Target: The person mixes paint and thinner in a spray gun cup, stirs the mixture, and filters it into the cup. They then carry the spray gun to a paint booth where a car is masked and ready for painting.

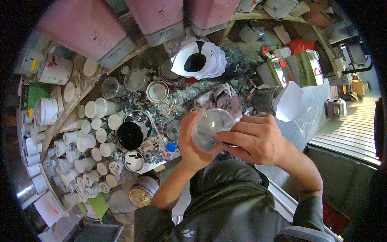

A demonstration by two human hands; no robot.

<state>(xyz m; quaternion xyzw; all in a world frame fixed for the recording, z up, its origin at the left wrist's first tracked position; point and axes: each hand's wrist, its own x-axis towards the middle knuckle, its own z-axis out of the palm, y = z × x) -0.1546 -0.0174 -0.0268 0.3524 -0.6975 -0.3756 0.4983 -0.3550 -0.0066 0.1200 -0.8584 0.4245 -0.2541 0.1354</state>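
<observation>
Above the front edge of the bench, my left hand (190, 145) is wrapped around a clear plastic cup (210, 121), its open mouth turned up toward me. The cup's inside looks cloudy, with small specks. My right hand (258, 139) grips the cup's near right rim, fingertips reaching over the opening and thumb below. A thin dark edge shows between those fingers; I cannot tell whether it is separate from the rim. Just beyond the cup lies a crumpled stained rag (223, 101). A small blue cap (171, 147) rests left of my left hand.
An open can of black paint (131, 135) and many white-lidded cups (86, 142) stand left. Behind are a paper-collared can (199, 60) and pink canisters (155, 20). A grey can (264, 100) with a paper collar and green-white tins (304, 68) stand right. Paint crusts the bench (173, 109).
</observation>
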